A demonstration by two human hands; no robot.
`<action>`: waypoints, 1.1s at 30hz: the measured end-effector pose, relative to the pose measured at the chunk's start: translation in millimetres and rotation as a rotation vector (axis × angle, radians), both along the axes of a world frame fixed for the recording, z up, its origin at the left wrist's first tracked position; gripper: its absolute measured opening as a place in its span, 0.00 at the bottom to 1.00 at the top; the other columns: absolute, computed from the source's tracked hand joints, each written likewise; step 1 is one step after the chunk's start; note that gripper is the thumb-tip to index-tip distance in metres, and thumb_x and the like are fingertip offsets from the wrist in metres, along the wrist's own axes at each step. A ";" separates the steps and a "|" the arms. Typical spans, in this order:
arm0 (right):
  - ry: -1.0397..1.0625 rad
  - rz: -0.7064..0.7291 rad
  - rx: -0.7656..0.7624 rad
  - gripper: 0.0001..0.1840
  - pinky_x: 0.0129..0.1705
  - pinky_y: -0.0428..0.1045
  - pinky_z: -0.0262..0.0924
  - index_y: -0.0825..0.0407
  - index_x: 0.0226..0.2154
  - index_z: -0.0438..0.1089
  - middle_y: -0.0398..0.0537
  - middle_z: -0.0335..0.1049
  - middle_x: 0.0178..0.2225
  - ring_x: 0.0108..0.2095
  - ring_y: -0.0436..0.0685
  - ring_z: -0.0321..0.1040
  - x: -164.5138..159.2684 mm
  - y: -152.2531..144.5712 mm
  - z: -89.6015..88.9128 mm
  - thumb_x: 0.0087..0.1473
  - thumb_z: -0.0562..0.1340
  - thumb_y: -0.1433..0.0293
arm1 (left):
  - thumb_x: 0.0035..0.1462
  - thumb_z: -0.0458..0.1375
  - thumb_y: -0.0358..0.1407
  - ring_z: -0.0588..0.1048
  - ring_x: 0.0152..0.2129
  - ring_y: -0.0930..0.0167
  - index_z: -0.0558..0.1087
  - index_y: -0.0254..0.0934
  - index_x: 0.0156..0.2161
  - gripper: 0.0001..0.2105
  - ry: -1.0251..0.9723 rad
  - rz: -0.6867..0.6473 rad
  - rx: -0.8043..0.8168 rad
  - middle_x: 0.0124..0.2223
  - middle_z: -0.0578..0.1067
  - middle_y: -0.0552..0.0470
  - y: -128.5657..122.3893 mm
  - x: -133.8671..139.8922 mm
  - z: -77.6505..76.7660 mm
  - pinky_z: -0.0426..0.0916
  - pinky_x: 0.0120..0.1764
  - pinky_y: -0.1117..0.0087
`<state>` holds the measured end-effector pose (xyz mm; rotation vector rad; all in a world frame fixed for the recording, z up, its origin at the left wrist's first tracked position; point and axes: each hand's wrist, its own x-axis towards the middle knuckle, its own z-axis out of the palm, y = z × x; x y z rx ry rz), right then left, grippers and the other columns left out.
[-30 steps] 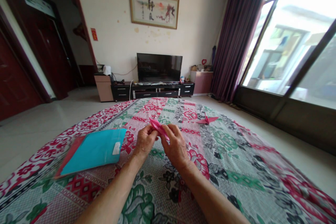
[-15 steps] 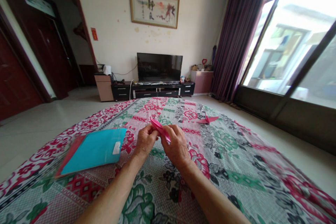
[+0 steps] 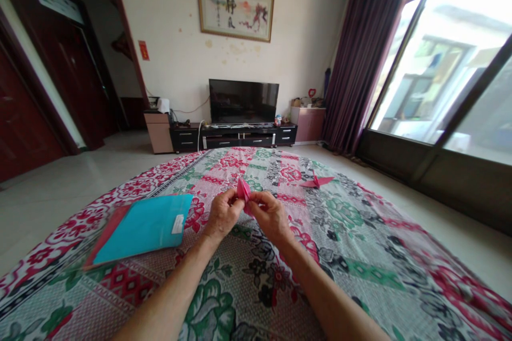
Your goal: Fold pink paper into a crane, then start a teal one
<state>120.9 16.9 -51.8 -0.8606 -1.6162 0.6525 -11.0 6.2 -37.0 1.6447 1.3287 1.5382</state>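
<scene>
Between my two hands, above the middle of the table, is a piece of folded pink origami paper [image 3: 244, 190], narrow and pointed at the top. My left hand [image 3: 224, 214] pinches its left side with thumb and fingers. On the other side my right hand [image 3: 270, 217] grips it, fingertips close to the left ones. The lower part of the paper is partly hidden by the fingers. Farther back to the right, a finished-looking pink paper crane [image 3: 317, 181] rests on the cloth with its wings spread.
A packet of blue and red paper sheets [image 3: 142, 230] lies to the left of my hands. The round table wears a flowered tablecloth [image 3: 344, 277]. Beyond it stand a low black cabinet [image 3: 240, 137] and a television [image 3: 244, 102]; a window [image 3: 448, 64] is at the right.
The folded pink paper has turned from a slant to nearly upright. My right hand has shifted from covering its side to a fingertip pinch. The crane and packet stay put.
</scene>
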 end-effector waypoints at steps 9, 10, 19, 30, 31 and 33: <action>0.040 0.013 -0.041 0.08 0.27 0.44 0.61 0.54 0.31 0.70 0.44 0.69 0.26 0.25 0.49 0.64 0.9 1.0 5.6 0.50 0.58 0.68 | 0.45 0.56 0.36 0.66 0.22 0.73 0.73 0.36 0.29 0.07 -0.096 -0.081 -0.038 0.24 0.72 0.55 -1.9 3.3 7.0 0.61 0.26 0.75; 0.040 0.016 -0.031 0.08 0.28 0.44 0.61 0.54 0.32 0.69 0.44 0.69 0.26 0.25 0.49 0.64 0.7 0.3 7.0 0.50 0.57 0.68 | 0.46 0.56 0.36 0.66 0.21 0.74 0.73 0.35 0.29 0.07 -0.110 -0.088 -0.037 0.25 0.72 0.55 -2.7 3.9 8.6 0.61 0.26 0.75; 0.089 -0.081 -0.025 0.06 0.25 0.43 0.58 0.54 0.30 0.66 0.41 0.66 0.23 0.23 0.48 0.62 -4.3 -1.9 12.1 0.46 0.59 0.69 | 0.46 0.56 0.36 0.68 0.23 0.74 0.73 0.36 0.28 0.06 -0.162 -0.120 -0.050 0.25 0.73 0.56 -3.1 8.6 9.2 0.62 0.27 0.76; 0.111 0.114 -0.123 0.11 0.25 0.43 0.60 0.54 0.35 0.67 0.44 0.69 0.27 0.27 0.49 0.65 -3.1 -9.6 18.7 0.44 0.60 0.71 | 0.45 0.58 0.36 0.72 0.27 0.71 0.75 0.35 0.32 0.09 -0.199 -0.095 -0.046 0.28 0.76 0.53 -3.1 5.4 15.5 0.66 0.31 0.74; 0.115 0.115 -0.122 0.11 0.25 0.43 0.60 0.54 0.35 0.67 0.44 0.69 0.27 0.26 0.49 0.65 -3.3 -9.3 18.2 0.44 0.60 0.70 | 0.44 0.59 0.36 0.73 0.27 0.70 0.75 0.35 0.33 0.09 -0.212 -0.104 -0.054 0.29 0.76 0.53 -3.4 5.7 16.3 0.66 0.31 0.74; 0.121 0.111 -0.127 0.10 0.24 0.43 0.60 0.54 0.35 0.67 0.44 0.69 0.27 0.25 0.49 0.65 -3.6 -9.4 17.9 0.46 0.59 0.70 | 0.43 0.60 0.37 0.73 0.28 0.70 0.74 0.35 0.33 0.11 -0.245 -0.123 -0.072 0.30 0.76 0.52 -4.0 6.9 17.2 0.67 0.32 0.73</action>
